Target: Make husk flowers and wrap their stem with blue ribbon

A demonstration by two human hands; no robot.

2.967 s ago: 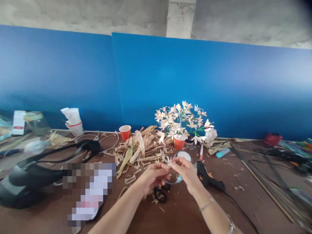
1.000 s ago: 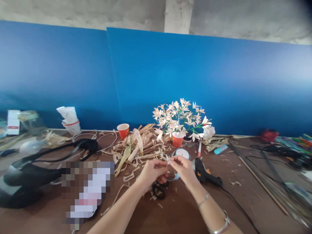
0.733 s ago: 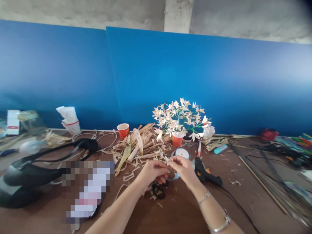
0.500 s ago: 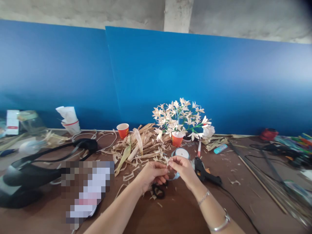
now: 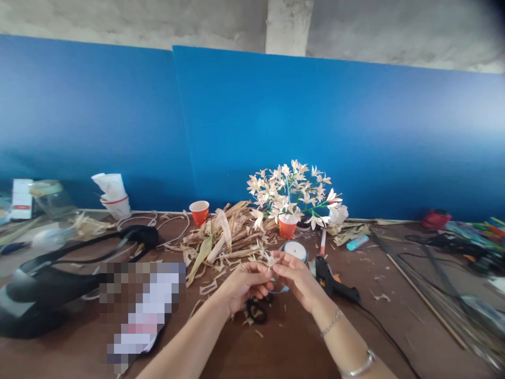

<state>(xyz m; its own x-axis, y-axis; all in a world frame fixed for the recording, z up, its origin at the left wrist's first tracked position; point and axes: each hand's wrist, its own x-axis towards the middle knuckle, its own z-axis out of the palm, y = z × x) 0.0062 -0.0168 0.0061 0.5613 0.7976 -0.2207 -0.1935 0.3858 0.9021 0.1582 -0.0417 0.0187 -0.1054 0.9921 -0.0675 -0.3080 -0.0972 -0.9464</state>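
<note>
While raised just over the brown table (image 5: 276, 352), grips one small husk flower (image 5: 271, 259) with both hands at centre. Far left: one black bag (image 5: 39, 284), straps slack, parked clear of the work; white cups (image 5: 115, 202) stacked against the wall, count unclear. Next, two red cups: an empty red cup (image 5: 199, 212) beside the husk pile (image 5: 224, 237), and a second red cup (image 5: 286, 228) standing the one bouquet (image 5: 290, 192) upright. Left hand (image 5: 242, 284): fingers closed on the flower's base, probably to steady it. Right hand (image 5: 302, 281): thumb and forefinger pinched on the petals, meeting the left. Underneath, one pair of scissors (image 5: 256, 311), kept within reach. Rightward, one ribbon roll (image 5: 295, 250), one glue gun (image 5: 331, 281) on its side, two bracelets (image 5: 333, 323).
</note>
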